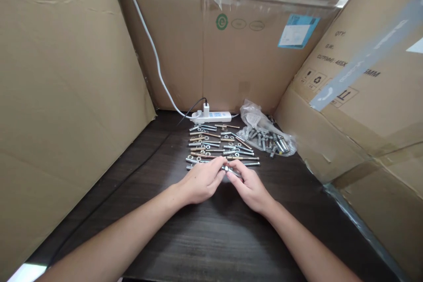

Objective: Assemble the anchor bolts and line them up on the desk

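Observation:
An expansion bolt of silvery metal, with a nut near its middle, is held between my two hands over the near side of the table. My left hand is closed around its left end, and the fingers hide that part. The right end lies in a pinch between thumb and fingers of my right hand. Just beyond my hands, disassembled bolts, metal sleeves, washers and nuts lie in rows, some silver and some brass-coloured. My left hand partly covers the nearest row.
A clear plastic bag of metal bolts lies at the back right. Behind the rows stands a white power strip with a charger plugged in. A black cable crosses the dark table on the left. Cardboard walls enclose three sides.

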The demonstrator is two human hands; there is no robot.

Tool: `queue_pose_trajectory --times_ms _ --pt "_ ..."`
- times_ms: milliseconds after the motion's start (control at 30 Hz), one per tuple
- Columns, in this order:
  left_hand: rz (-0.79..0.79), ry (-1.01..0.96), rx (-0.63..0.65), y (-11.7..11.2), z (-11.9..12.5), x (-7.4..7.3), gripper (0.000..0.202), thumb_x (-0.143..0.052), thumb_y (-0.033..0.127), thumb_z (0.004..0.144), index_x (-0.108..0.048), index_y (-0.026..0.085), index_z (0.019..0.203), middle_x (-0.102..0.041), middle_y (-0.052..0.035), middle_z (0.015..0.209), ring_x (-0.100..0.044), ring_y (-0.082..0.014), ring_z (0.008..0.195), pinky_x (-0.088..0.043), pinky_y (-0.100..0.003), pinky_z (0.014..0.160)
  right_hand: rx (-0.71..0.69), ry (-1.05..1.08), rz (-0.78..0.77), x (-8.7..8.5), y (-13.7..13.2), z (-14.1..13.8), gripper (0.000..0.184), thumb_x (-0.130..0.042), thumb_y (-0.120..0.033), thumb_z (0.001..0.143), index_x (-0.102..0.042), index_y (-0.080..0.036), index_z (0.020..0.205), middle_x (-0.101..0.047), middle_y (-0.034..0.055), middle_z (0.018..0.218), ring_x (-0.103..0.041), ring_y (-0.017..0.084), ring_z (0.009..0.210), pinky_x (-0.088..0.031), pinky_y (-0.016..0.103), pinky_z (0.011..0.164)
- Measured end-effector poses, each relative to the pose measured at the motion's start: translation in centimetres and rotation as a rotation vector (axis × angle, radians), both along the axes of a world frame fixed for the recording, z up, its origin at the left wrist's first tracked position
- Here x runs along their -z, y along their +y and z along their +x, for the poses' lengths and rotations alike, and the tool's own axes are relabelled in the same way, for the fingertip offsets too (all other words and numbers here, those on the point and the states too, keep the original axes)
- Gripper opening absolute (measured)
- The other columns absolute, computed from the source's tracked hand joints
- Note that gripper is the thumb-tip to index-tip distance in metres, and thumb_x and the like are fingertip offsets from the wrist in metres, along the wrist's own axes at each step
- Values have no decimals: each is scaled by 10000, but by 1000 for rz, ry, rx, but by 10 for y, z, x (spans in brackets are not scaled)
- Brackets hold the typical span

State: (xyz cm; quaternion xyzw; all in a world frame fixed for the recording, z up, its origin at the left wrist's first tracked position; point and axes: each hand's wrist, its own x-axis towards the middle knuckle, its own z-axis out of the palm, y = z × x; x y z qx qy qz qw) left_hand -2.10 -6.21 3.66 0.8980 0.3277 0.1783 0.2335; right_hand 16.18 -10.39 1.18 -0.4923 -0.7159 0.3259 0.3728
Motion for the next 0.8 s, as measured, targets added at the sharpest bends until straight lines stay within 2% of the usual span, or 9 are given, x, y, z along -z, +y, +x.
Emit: queue_pose_trajectory --times_ms 67,167,267,367,467,567,667,800 --pt "-10 6 -9 0 1 3 202 -291 289 957 -452 205 1045 -604 -25 965 -579 -153 841 -418 -253 741 3 -16 1 0 0 0 200 -430 -337 913 -523 -198 1024 -562 -18 762 -426 91 543 -338 216 549" --pt "-10 11 -39 1 4 7 260 -253 328 970 -469 193 921 -598 -15 861 -557 -142 743 -403 -245 670 6 -49 17 -1 -1 -2 173 -446 -316 904 -527 -191 991 -518 -37 682 -391 81 509 -322 208 526" --pt "3 46 -60 2 6 10 360 -225 362 977 -479 189 790 -590 1 736 -534 -134 649 -360 -244 600 -3 -54 20 -2 -2 -4 120 -475 -277 876 -535 -184 923 -505 -40 655 -410 81 529 -331 193 521" --pt "27 109 -75 0 6 7 408 -221 357 978 -509 191 741 -598 2 695 -541 -142 628 -330 -257 578 7 -40 0 -3 -2 -6 89 -502 -243 838 -546 -181 884 -523 -33 673 -430 77 542 -339 173 499" --pt "35 46 -123 -2 4 3 300 -275 339 964 -524 195 878 -618 -6 782 -559 -146 670 -360 -258 601 37 -14 -9 -2 -1 -6 84 -512 -230 818 -549 -178 873 -516 -35 659 -435 75 539 -346 163 486" --pt "17 -70 -30 -3 2 2 180 -350 275 932 -475 198 1036 -608 -24 938 -571 -148 773 -412 -257 671 55 33 -15 2 0 -5 100 -503 -240 827 -548 -174 887 -531 -24 693 -438 76 548 -357 163 485" --pt "-29 -129 58 -2 3 6 167 -349 212 919 -456 198 1048 -580 -43 1017 -563 -156 883 -439 -271 757 77 58 -19 7 2 -3 128 -495 -250 840 -551 -169 922 -552 -13 722 -446 77 552 -370 168 494" --pt "-105 -130 26 -1 5 11 156 -341 216 933 -432 200 1059 -581 -42 1010 -561 -161 904 -443 -292 791 94 68 -22 10 2 -2 132 -502 -250 837 -541 -169 934 -552 -15 709 -455 76 543 -382 167 496"
